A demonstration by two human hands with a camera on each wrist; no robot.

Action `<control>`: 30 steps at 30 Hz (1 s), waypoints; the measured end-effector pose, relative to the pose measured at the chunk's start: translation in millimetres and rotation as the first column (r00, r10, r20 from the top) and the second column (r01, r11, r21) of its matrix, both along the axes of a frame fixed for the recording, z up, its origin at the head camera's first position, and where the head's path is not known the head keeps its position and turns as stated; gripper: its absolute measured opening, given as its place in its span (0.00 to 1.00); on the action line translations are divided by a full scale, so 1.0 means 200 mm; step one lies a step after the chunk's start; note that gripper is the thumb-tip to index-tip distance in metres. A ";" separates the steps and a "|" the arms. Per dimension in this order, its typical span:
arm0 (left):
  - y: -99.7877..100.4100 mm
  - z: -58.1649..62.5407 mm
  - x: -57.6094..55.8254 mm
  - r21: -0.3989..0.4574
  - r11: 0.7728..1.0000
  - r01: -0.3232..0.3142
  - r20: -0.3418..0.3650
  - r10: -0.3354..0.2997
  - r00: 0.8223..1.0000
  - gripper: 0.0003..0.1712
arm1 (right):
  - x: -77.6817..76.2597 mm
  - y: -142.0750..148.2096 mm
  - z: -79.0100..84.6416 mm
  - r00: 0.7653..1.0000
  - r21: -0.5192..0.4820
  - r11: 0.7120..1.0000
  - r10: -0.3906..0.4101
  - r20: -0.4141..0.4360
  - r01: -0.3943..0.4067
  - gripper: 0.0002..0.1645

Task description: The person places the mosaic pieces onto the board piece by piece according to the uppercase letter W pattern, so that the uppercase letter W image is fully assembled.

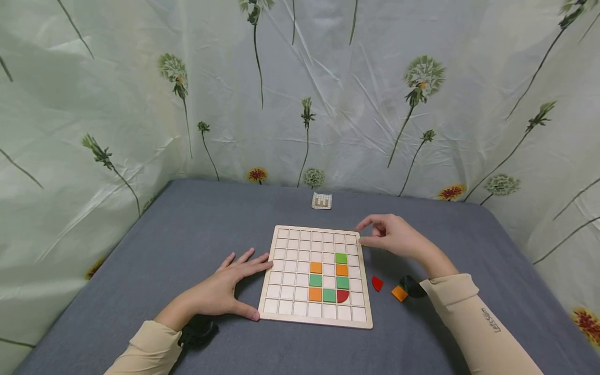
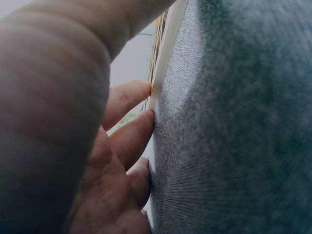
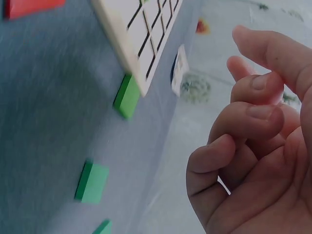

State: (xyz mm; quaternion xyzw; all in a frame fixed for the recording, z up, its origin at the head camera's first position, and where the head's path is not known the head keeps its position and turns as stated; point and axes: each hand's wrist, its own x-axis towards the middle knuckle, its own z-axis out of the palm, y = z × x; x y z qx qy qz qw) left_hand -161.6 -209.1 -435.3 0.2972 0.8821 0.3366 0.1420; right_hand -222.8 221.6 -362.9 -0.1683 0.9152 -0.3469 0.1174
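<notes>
A square wooden grid board (image 1: 316,322) lies on the cloth, with several green, orange and red tiles in its cells, among them a rounded red piece (image 1: 342,296). My left hand (image 1: 225,286) has its fingers spread and touches the board's left edge; the left wrist view shows fingertips (image 2: 141,119) against that edge. Beside the far right corner is my right hand (image 1: 396,238), thumb and index finger apart, other fingers loosely curled. In the right wrist view it holds nothing, and a green tile (image 3: 127,97) lies by the corner, with another green tile (image 3: 92,183) farther off.
Right of the board lie a red quarter-round piece (image 1: 377,283) and an orange tile (image 1: 400,293), close to the right wrist's black device (image 1: 414,287). A small patterned card (image 1: 321,201) rests near the far table edge. Behind hangs a flowered curtain (image 1: 347,135).
</notes>
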 end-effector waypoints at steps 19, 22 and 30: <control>0.00 0.01 0.00 -0.011 1.000 -0.008 0.008 0.008 1.000 0.62 | -0.03 0.30 -0.13 0.996 0.051 0.995 -0.086 0.000 0.086 0.21; 0.01 0.01 0.00 -0.009 1.000 -0.007 0.013 0.007 1.000 0.62 | -0.03 0.34 -0.16 0.997 0.035 0.996 -0.082 0.010 0.082 0.22; 0.01 0.01 0.00 -0.009 1.000 -0.009 0.016 0.009 1.000 0.62 | -0.03 0.41 -0.21 0.995 0.045 0.994 -0.101 0.023 0.100 0.22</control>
